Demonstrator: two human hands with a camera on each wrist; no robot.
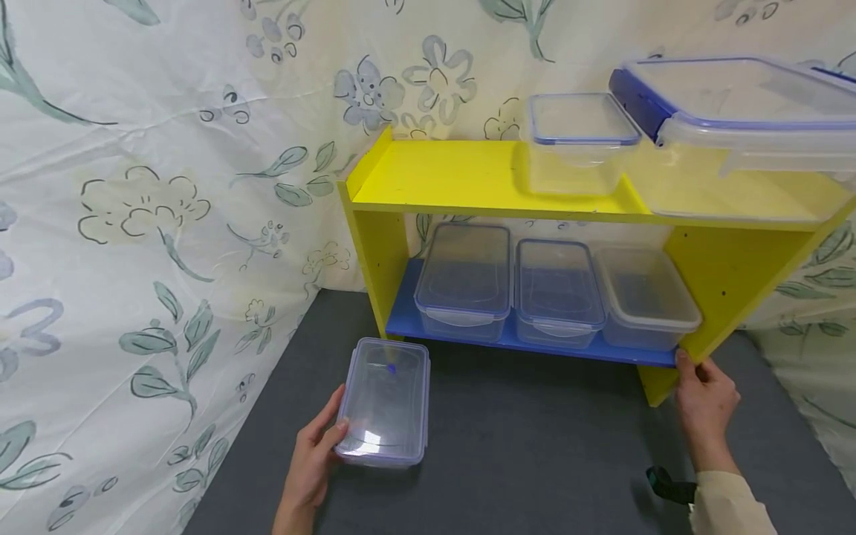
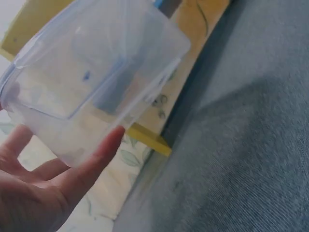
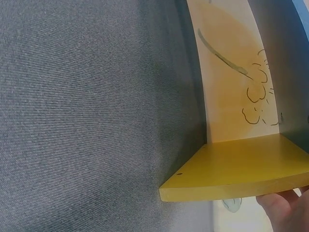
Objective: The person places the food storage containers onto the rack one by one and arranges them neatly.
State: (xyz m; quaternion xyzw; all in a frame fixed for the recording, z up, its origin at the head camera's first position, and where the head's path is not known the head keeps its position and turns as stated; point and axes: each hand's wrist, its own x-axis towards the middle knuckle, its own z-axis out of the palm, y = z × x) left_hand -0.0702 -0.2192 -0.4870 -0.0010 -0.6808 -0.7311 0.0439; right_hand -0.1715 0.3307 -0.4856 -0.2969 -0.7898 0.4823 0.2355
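Note:
A clear plastic food container (image 1: 388, 405) with a blue-rimmed lid is in my left hand (image 1: 314, 449), thumb on one side and fingers on the other. In the left wrist view the container (image 2: 111, 63) is tilted and lifted off the dark surface, with my fingers (image 2: 91, 166) along its wall. My right hand (image 1: 707, 397) grips the front edge of the right side panel of a yellow and blue shelf (image 1: 455, 171), just below its blue board (image 1: 404, 308). In the right wrist view the yellow panel (image 3: 241, 166) hides part of the right hand (image 3: 285, 212).
On the blue board stand a large container (image 1: 464, 271), a medium one (image 1: 558, 286) and a white-lidded one (image 1: 645, 286). Up top sit a small container (image 1: 582, 122) and a big flat one (image 1: 742, 93). The dark table (image 1: 521, 446) meets a flowered cloth (image 1: 167, 245).

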